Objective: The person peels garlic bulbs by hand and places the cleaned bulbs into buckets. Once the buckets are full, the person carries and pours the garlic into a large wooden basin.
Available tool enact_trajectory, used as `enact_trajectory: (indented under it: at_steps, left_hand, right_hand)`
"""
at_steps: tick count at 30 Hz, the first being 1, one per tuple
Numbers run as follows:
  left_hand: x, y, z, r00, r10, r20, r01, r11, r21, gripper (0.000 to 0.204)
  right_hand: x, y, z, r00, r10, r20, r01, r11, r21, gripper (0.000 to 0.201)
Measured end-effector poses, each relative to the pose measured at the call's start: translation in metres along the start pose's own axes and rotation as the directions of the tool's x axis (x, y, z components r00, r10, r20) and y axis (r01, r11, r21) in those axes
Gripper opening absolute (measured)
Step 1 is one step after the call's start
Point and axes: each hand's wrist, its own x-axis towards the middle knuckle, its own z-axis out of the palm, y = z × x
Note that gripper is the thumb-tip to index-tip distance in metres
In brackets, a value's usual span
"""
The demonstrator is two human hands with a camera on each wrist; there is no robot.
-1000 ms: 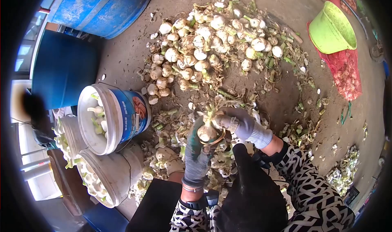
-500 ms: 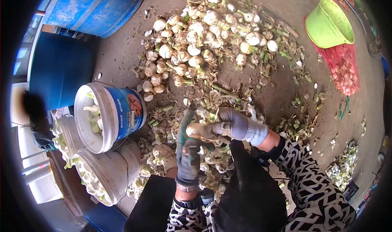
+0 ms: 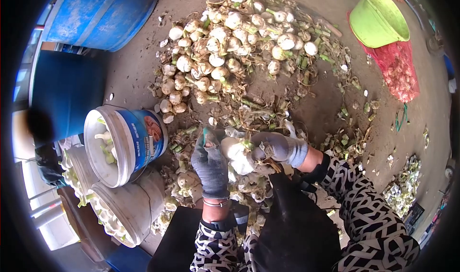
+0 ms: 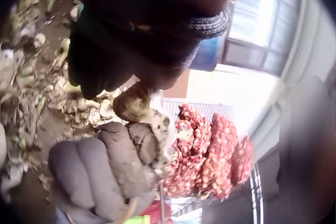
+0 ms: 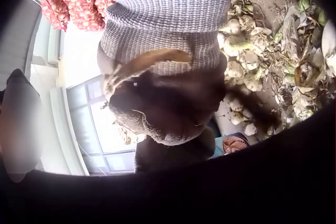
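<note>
The person's forearms reach forward from patterned sleeves [image 3: 364, 209], the right one slanting inward, above scattered garlic peelings [image 3: 249, 195]. Half a second earlier, the left hand [image 3: 210, 164] lay stretched out along the garlic bulb [image 3: 235, 151]; now it is turned with its grey knitted back up and its fingers bent. The bulb sits between both gloved hands, on the near side of the garlic heap [image 3: 230, 47]. The right hand [image 3: 278, 147] grips it with curled fingers; whether the shaded left fingers pinch it cannot be told.
</note>
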Motion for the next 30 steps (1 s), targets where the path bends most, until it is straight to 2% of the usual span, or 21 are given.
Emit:
enact_trajectory:
  at_steps: [2, 4, 5, 6, 8, 9, 10, 12, 13, 14, 15, 16, 18, 19, 20, 22, 24, 25, 28, 29, 30]
  left_hand:
    - [-0.006, 0.007, 0.002, 0.972, 0.227, 0.067, -0.229, 0.973, 0.021, 0.040]
    - [-0.018, 0.026, 0.009, 0.947, 0.189, 0.260, -0.142, 0.971, -0.190, 0.050]
    - [-0.021, 0.033, 0.009, 0.927, 0.218, 0.305, -0.230, 0.973, 0.002, 0.050]
    - [-0.025, 0.040, 0.009, 0.907, 0.238, 0.346, -0.316, 0.929, 0.191, 0.050]
    - [-0.032, 0.028, 0.006, 0.944, -0.054, 0.325, 0.107, 0.983, -0.150, 0.047]
    - [-0.032, 0.031, 0.009, 0.956, -0.077, 0.284, 0.119, 0.984, -0.134, 0.046]
    - [-0.032, 0.033, 0.013, 0.965, -0.099, 0.245, 0.131, 0.984, -0.119, 0.045]
    - [-0.029, -0.018, -0.002, 0.973, -0.172, 0.156, 0.224, 0.865, -0.450, 0.040]
    - [-0.024, -0.005, -0.003, 0.964, 0.224, 0.142, -0.242, 0.962, 0.127, 0.039]
    - [-0.019, 0.007, -0.002, 0.779, 0.521, 0.349, -0.614, 0.517, 0.597, 0.038]
    - [-0.021, 0.004, 0.006, 0.911, 0.364, 0.192, -0.408, 0.860, 0.305, 0.035]
    - [-0.018, 0.006, 0.005, 0.988, -0.150, 0.022, 0.150, 0.949, -0.276, 0.025]
    - [-0.002, 0.010, 0.002, 0.903, 0.030, 0.428, 0.318, 0.623, -0.715, 0.033]
    - [0.001, 0.012, 0.006, 0.947, -0.069, 0.314, 0.296, 0.571, -0.766, 0.038]
    - [0.005, 0.017, 0.005, 0.948, -0.047, 0.313, 0.279, 0.594, -0.755, 0.045]
    - [0.011, 0.018, 0.003, 0.945, -0.046, 0.325, 0.296, 0.546, -0.784, 0.046]
    - [0.012, 0.021, 0.003, 0.949, -0.013, 0.314, 0.262, 0.586, -0.767, 0.048]
    - [0.012, 0.022, 0.002, 0.950, 0.017, 0.311, 0.234, 0.619, -0.750, 0.051]
    - [0.011, 0.020, -0.004, 0.940, 0.106, 0.326, 0.132, 0.766, -0.630, 0.054]
    - [0.007, 0.020, -0.004, 0.944, 0.133, 0.302, 0.055, 0.838, -0.542, 0.059]
    - [0.007, 0.022, -0.005, 0.941, 0.140, 0.307, 0.052, 0.838, -0.543, 0.059]
  right_hand:
    - [0.000, -0.005, 0.005, 0.995, -0.085, -0.061, 0.090, 0.991, 0.100, 0.021]
    - [0.005, -0.003, -0.001, 0.996, -0.052, -0.070, 0.061, 0.990, 0.130, 0.022]
    - [0.007, 0.016, -0.011, 0.998, -0.056, -0.037, 0.063, 0.976, 0.208, 0.025]
    - [0.005, -0.002, 0.003, 0.995, -0.092, -0.028, 0.091, 0.995, -0.028, 0.025]
    - [0.012, 0.011, 0.008, 0.985, -0.155, -0.072, 0.156, 0.988, 0.003, 0.023]
    - [0.010, 0.009, 0.012, 0.983, -0.165, -0.076, 0.167, 0.986, 0.011, 0.023]
    - [0.004, 0.004, 0.016, 0.989, -0.127, -0.078, 0.142, 0.962, 0.233, 0.024]
    - [-0.001, 0.004, 0.012, 0.991, -0.107, -0.085, 0.134, 0.883, 0.450, 0.025]
    - [-0.001, 0.006, 0.003, 0.992, -0.098, 0.085, 0.043, 0.867, 0.496, 0.027]
    - [-0.002, 0.008, -0.002, 0.963, -0.093, 0.252, -0.054, 0.852, 0.521, 0.030]
    - [-0.009, -0.013, 0.016, 0.998, -0.058, -0.029, 0.065, 0.929, 0.364, 0.032]
    - [-0.003, 0.005, 0.005, 0.991, -0.134, -0.003, 0.127, 0.936, 0.328, 0.032]
    - [-0.011, 0.024, -0.023, 0.983, -0.097, 0.158, 0.033, 0.930, 0.365, 0.032]
    - [-0.023, 0.005, -0.027, 0.959, -0.032, 0.282, -0.107, 0.880, 0.463, 0.037]
    - [-0.025, 0.038, -0.041, 0.951, -0.273, 0.143, 0.225, 0.932, 0.284, 0.045]
    - [-0.039, 0.012, -0.034, 0.934, -0.263, 0.240, 0.237, 0.962, 0.133, 0.054]
    - [-0.058, -0.019, -0.006, 0.950, -0.245, 0.193, 0.170, 0.926, 0.338, 0.049]
    - [-0.050, -0.027, -0.001, 0.810, -0.475, 0.344, 0.311, 0.845, 0.436, 0.039]
    - [-0.058, -0.034, 0.004, 0.966, -0.217, 0.140, 0.209, 0.976, 0.065, 0.033]
    - [-0.037, -0.031, 0.005, 0.987, 0.013, 0.160, 0.085, 0.802, -0.591, 0.031]
    - [-0.025, -0.023, 0.019, 0.972, 0.174, -0.156, -0.173, 0.082, -0.982, 0.029]
